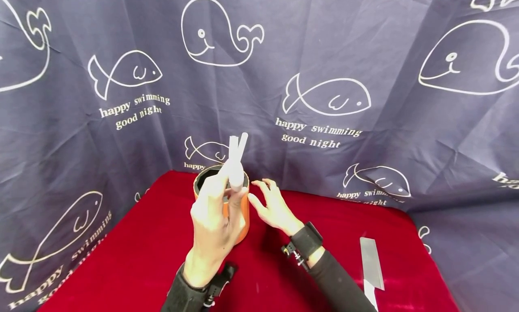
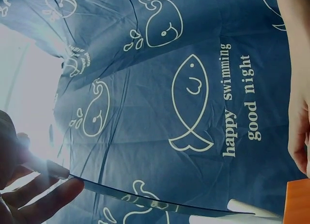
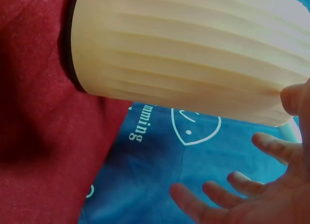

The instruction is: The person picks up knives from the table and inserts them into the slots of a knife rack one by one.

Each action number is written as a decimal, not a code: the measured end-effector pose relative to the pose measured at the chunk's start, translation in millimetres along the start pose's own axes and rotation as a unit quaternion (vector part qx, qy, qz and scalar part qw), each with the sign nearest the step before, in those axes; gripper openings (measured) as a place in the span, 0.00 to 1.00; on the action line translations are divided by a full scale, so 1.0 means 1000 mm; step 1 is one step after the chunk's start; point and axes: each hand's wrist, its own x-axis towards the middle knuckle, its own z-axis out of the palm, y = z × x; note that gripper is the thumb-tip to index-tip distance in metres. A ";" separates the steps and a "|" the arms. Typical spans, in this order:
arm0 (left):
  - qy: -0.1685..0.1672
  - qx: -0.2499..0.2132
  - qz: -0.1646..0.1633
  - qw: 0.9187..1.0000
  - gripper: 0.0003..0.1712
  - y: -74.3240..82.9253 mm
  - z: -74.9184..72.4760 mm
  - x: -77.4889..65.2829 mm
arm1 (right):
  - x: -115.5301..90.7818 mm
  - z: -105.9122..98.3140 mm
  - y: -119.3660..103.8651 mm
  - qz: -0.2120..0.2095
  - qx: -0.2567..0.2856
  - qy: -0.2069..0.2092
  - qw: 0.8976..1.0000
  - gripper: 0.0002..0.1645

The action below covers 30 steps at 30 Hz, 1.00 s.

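Note:
My left hand [image 1: 212, 222] holds a knife by its white handle [image 1: 236, 180], above an orange ribbed holder [image 1: 242, 222] with a dark inside. In the left wrist view the thin knife blade [image 2: 131, 195] appears nearly edge-on, its tip short of the orange wall. Two white handles [image 1: 242, 145] rise behind the held one, close to the holder's mouth. My right hand [image 1: 277, 208] is at the holder's right side with fingers spread. Its thumb [image 3: 293, 99] overlaps the ribbed wall near the rim; whether it touches, I cannot tell.
A cleaver [image 1: 371, 264] with a white handle lies on the red cloth [image 1: 162, 249] to the right, beyond my right forearm. Blue curtains [image 1: 324, 41] printed with white fish and whales hang close behind the holder and along both sides.

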 end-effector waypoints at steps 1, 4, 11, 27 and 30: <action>-0.001 0.000 -0.001 1.000 0.20 0.000 0.000 0.000 | 0.000 0.000 0.000 -0.002 -0.001 0.001 1.000 0.27; -0.004 0.002 -0.004 1.000 0.20 -0.001 -0.001 -0.001 | 0.001 0.000 0.000 -0.006 -0.001 0.000 1.000 0.27; -0.008 0.000 -0.007 1.000 0.20 -0.004 -0.002 0.000 | 0.002 -0.002 -0.004 -0.017 0.011 0.007 1.000 0.29; -0.015 -0.007 -0.017 1.000 0.19 -0.006 -0.004 -0.003 | 0.003 0.001 -0.011 0.020 0.105 -0.047 0.993 0.32; -0.017 -0.006 -0.022 1.000 0.20 -0.007 -0.005 -0.004 | 0.004 0.006 -0.010 0.022 0.116 -0.051 0.992 0.31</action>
